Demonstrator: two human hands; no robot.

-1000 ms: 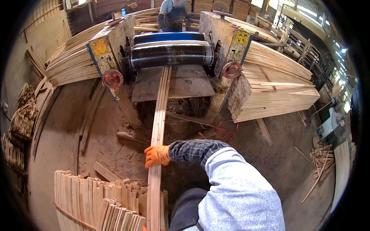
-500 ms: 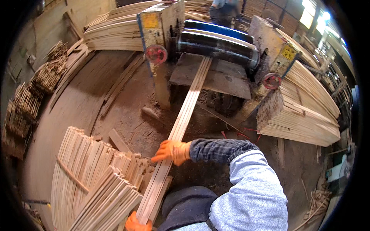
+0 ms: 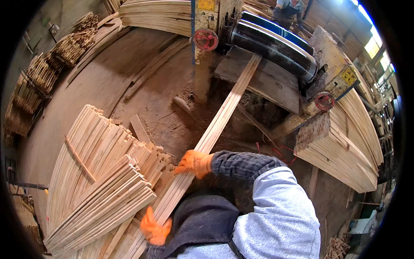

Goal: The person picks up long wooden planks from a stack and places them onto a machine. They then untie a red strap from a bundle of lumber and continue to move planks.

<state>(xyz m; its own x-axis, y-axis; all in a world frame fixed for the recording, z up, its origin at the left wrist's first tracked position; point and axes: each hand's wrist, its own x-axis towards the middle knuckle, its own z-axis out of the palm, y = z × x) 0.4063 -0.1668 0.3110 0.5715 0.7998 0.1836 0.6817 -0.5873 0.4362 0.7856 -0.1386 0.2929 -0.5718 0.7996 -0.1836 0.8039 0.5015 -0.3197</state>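
Note:
Several long, pale wooden strips (image 3: 217, 125) lie side by side and slope from near my body up to the rollers. Their far ends rest on a dark metal plate (image 3: 269, 84), just in front of a large black roller (image 3: 276, 52). My right hand (image 3: 194, 164), in an orange glove, is closed over the strips partway along. My left hand (image 3: 155, 226), also gloved in orange, cups their near end, with thumb and fingers on either side. Close beside it on the left is a big stack of similar wooden strips (image 3: 99, 159).
Red handwheels (image 3: 205, 39) are fixed to the worn machine posts. A stack of strips (image 3: 345, 151) stands on the right, and bundles (image 3: 47, 82) line the left wall. Another person (image 3: 286, 13) is behind the rollers. Loose wood pieces (image 3: 184, 105) lie on the floor.
The view has shifted, so the machine sits farther right and higher. My left hand has come up from the lower edge, nearer my right hand, which still grips the strips.

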